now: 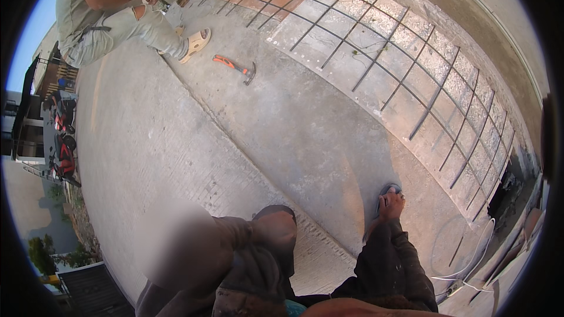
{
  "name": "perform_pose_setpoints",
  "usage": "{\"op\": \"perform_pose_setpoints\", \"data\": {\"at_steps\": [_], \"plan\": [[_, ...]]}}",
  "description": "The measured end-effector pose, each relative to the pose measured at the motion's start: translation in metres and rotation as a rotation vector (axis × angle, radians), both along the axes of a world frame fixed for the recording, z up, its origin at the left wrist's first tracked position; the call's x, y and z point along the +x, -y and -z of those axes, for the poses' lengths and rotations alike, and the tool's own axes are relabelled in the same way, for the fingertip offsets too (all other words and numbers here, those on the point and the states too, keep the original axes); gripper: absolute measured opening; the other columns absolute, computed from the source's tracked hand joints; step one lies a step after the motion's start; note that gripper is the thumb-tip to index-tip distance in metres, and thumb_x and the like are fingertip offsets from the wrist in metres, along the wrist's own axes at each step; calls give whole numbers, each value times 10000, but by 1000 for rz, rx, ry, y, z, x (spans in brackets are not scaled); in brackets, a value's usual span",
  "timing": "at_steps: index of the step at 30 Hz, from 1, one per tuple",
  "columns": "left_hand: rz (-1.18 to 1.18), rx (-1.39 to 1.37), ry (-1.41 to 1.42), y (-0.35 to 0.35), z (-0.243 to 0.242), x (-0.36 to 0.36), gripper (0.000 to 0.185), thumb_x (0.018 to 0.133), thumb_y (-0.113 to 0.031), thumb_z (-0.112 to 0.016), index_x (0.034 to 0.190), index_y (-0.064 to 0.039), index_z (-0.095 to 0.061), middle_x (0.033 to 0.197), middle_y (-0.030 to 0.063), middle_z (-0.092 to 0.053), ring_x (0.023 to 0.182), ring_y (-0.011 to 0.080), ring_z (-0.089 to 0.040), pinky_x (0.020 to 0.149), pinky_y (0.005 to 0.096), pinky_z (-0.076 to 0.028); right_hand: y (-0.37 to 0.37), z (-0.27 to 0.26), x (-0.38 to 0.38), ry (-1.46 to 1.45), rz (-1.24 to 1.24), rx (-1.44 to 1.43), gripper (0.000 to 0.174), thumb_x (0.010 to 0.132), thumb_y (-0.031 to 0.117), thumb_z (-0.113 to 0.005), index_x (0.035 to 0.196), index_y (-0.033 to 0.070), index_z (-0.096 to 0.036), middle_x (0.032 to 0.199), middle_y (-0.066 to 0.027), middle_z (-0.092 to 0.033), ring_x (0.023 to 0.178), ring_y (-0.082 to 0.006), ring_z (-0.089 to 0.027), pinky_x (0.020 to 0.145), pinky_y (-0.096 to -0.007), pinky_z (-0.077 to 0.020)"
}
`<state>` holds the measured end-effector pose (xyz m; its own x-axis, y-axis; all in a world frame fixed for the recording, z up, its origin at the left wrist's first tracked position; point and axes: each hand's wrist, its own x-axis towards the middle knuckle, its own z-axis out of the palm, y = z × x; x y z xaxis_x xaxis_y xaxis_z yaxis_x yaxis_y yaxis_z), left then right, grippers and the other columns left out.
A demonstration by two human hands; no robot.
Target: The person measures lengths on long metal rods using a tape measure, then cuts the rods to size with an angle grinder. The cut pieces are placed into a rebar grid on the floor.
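Neither of my hands is in view; only a bare arm shows along the bottom edge. My legs in dark trousers are bent before me, with one sandalled foot on the concrete floor. A blurred patch covers part of the lower left. Ahead lies a claw hammer with an orange and black handle, its head to the right. To the right a grid of steel reinforcing bars spreads over a pale, rough concrete strip.
At the upper left a co-worker crouches, holding something small and dark. A step-like seam crosses the floor. White cable loops at the lower right near a dark opening. Motorcycles stand far left.
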<state>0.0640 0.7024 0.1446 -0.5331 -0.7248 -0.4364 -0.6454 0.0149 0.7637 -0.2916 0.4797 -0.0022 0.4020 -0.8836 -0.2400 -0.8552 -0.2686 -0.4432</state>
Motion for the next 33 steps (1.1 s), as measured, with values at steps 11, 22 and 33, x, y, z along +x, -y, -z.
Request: {"op": "perform_pose_setpoints", "data": {"at_steps": [11, 22, 33], "plan": [[66, 159, 92, 20, -23, -2, 316, 866, -322, -504, 938, -81, -695, 997, 134, -677, 1031, 340, -595, 1024, 451, -400, -1, -5, 0, 76, -16, -122, 172, 833, 227, -675, 745, 80, -659, 970, -139, -586, 1025, -433, -530, 990, -546, -378], [-99, -163, -77, -21, 25, 2, 147, 798, -222, -595, 876, -99, -616, 902, 134, -609, 895, 367, -558, 801, 481, -451, 3, -12, 6, -65, -44, 31, 163, 837, 248, -687, 787, 93, -675, 999, -134, -591, 1057, -433, -537, 975, -543, -387], [-90, -114, -58, -6, 1, 1, 287, 815, -287, -524, 872, -55, -684, 940, 166, -678, 946, 413, -596, 909, 521, -441, 4, -11, 5, -24, 2, 63, 151, 831, 244, -693, 811, 94, -688, 1015, -144, -591, 1126, -452, -522, 1023, -551, -361]]}}
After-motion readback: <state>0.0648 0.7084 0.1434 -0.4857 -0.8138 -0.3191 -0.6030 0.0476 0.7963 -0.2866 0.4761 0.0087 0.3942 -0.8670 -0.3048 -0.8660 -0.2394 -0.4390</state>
